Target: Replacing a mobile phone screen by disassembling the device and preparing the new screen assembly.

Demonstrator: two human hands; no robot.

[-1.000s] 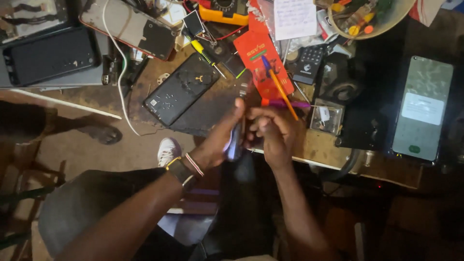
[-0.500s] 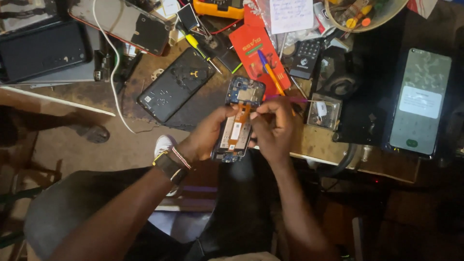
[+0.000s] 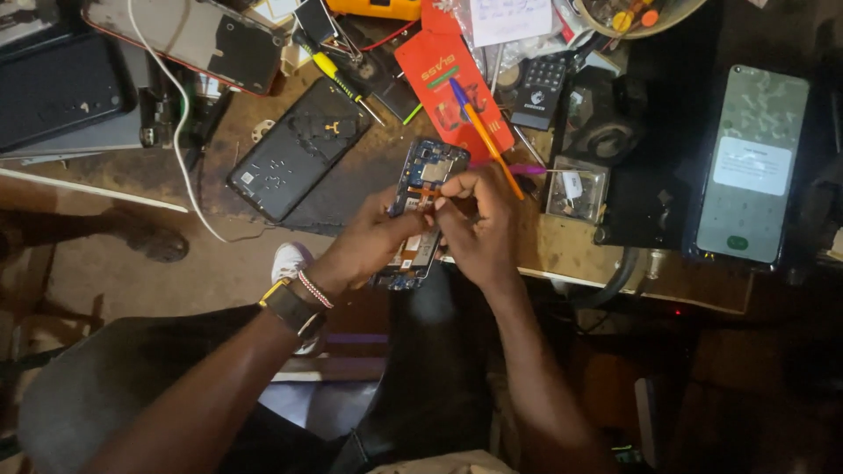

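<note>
Dim, warm light; murky lower edges

A cluttered counter (image 3: 562, 250) of worn brown wood carries repair clutter. A black phone back cover (image 3: 299, 149) lies face up near its front edge, beside a white cable (image 3: 180, 132) that trails off the edge. A yellow-handled screwdriver (image 3: 338, 77) rests just above the cover. A red card (image 3: 457, 83) lies under an orange pen (image 3: 487, 140) with a blue cap. A small clear box (image 3: 575, 189) sits nearby, and a phone with a lit screen (image 3: 751, 167) lies on a black mat (image 3: 667, 132) at right.
</note>
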